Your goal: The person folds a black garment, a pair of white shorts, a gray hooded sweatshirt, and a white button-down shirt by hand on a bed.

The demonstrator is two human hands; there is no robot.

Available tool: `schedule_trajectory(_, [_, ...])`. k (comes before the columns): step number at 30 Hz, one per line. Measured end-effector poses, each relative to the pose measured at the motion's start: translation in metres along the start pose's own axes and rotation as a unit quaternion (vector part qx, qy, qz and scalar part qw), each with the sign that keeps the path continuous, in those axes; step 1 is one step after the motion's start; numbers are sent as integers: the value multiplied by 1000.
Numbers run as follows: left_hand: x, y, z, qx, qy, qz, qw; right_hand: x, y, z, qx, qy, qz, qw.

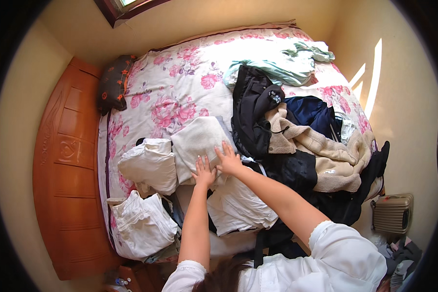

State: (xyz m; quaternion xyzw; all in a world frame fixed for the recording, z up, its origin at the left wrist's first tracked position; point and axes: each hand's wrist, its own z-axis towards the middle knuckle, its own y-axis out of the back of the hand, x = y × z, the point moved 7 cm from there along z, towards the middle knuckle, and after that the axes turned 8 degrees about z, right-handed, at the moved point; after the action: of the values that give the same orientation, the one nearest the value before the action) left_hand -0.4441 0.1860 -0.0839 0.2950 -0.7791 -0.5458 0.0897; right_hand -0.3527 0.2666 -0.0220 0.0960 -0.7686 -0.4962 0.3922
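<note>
Both my hands rest on a folded light-grey garment (197, 142) that lies on the floral bed sheet (164, 85). My left hand (204, 174) presses near its lower edge, fingers spread; my right hand (227, 158) lies flat just to the right of it. A folded white garment (151, 166) touches the grey one on the left, and another white stack (142, 222) lies nearer the headboard's lower end. White cloth (241, 206) is spread under my right forearm. To the right, a black jacket (250, 109) lies beside a beige fleece-lined garment (325, 153).
A wooden headboard (71, 164) stands at the left, with a dark patterned pillow (113, 85) beside it. Navy clothing (308, 111) and pale green cloth (277, 71) lie loosely on the bed's right half. A ribbed suitcase (392, 213) and more clothes (403, 255) are at the lower right.
</note>
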Motion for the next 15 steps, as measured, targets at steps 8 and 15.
schedule_trajectory(8, [-16, -12, 13, 79, -1, 25, 997, -39, -31, 10, 40, -49, -24, 998])
schedule_trajectory(15, [-31, -12, 23, 80, -21, 66, 994, -49, -21, -25, 123, -27, 97, 987])
